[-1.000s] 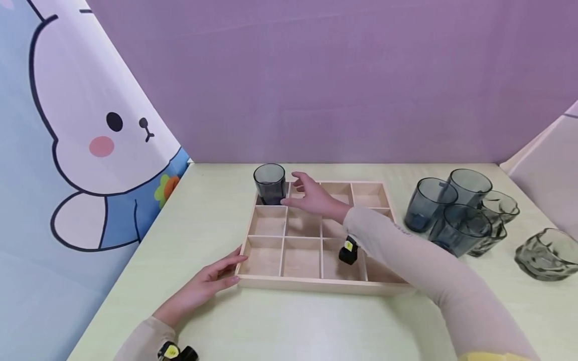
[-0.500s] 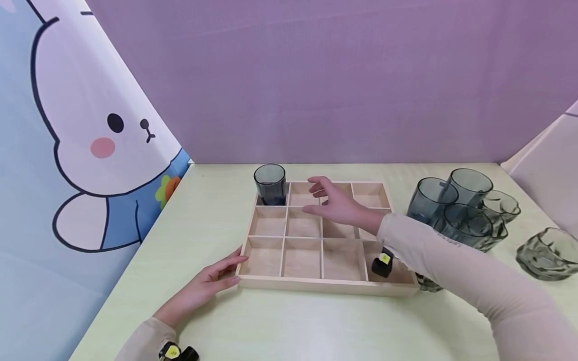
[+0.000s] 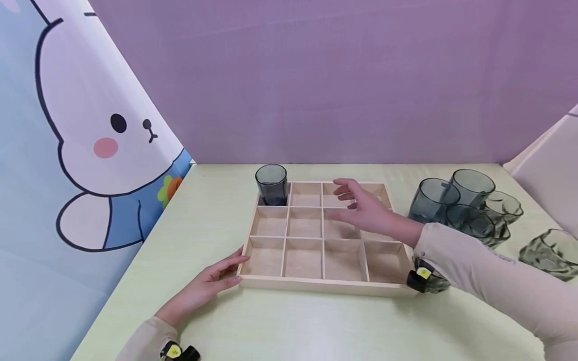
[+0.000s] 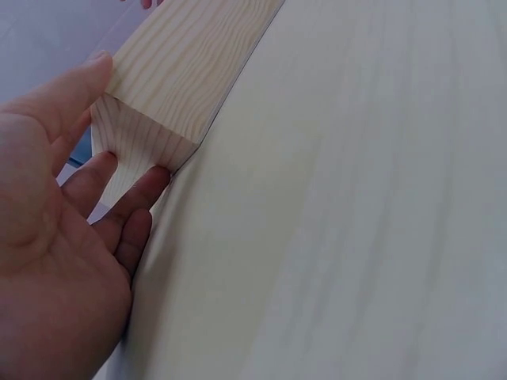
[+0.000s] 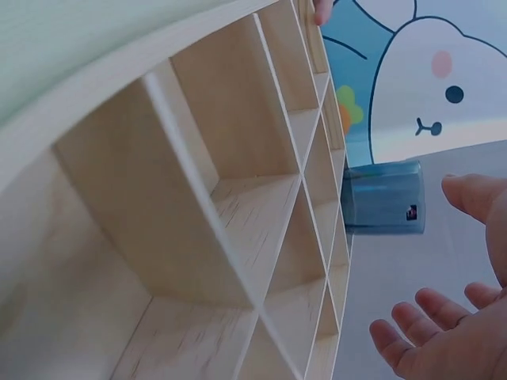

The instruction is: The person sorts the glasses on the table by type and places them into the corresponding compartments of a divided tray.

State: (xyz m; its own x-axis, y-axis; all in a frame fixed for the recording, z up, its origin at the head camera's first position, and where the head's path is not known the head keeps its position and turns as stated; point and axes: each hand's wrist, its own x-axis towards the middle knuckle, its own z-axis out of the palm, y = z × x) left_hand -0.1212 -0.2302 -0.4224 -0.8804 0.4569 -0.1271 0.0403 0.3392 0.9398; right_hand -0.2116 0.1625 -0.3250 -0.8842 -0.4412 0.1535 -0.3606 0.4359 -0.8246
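A shallow wooden tray (image 3: 329, 287) with several square compartments lies on the table. In its back-left compartment stands a smoky dark glass tumbler (image 3: 272, 186), upright; the right wrist view shows this tumbler (image 5: 386, 198) beyond the dividers. My left hand (image 3: 215, 277) holds the tray's front-left corner. Seen from the left wrist, the thumb lies at the upper edge and the fingertips (image 4: 150, 180) touch the end face. My right hand (image 3: 368, 210) hovers over the tray's back-right part, holding nothing, its fingers apart and slightly bent.
Right of the tray several dark and clear glasses (image 3: 472, 185) stand close together, partly behind my right forearm. A wavy clear glass (image 3: 553, 253) sits farther right. Another clear glass (image 3: 437, 284) by the tray's front-right corner is partly hidden. A purple backdrop (image 3: 343, 85) rises behind the table.
My right hand has moved right, away from the tumbler and across the tray. The tumbler stays in its compartment. My left hand remains at the corner.
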